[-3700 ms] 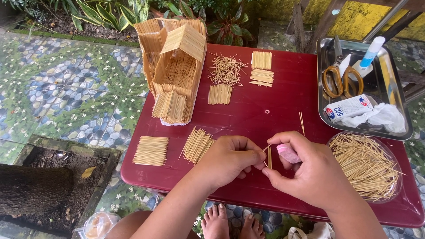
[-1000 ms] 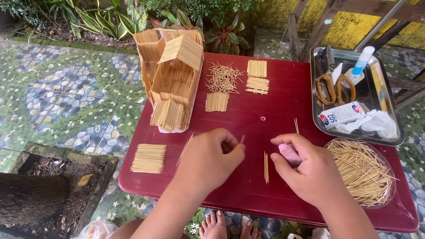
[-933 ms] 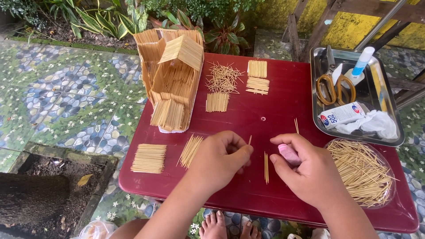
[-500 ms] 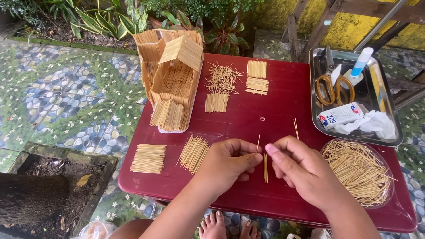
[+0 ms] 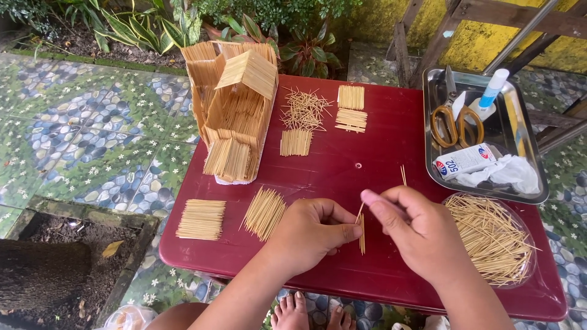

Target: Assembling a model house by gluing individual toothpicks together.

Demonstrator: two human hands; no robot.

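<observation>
My left hand (image 5: 309, 235) and my right hand (image 5: 422, 232) meet over the front of a dark red table (image 5: 379, 153). Both pinch a thin toothpick (image 5: 359, 213) held upright between their fingertips. Just below it, two or three toothpicks (image 5: 362, 235) lie side by side on the table. A flat fan of glued toothpicks (image 5: 264, 211) lies left of my left hand. A clear dish heaped with loose toothpicks (image 5: 492, 235) sits right of my right hand.
A toothpick house (image 5: 235, 110) stands at the back left. Flat toothpick panels (image 5: 202, 219), (image 5: 296, 142), (image 5: 351, 108) and a loose pile (image 5: 304, 107) lie around. A metal tray (image 5: 531, 168) at the right holds scissors (image 5: 455, 119), a glue bottle (image 5: 489, 95), a small box (image 5: 466, 160) and cloth.
My left hand went to the glued fan, came back with a toothpick, and now both hands hold it above the laid toothpicks. The pink thing in my right hand is no longer visible.
</observation>
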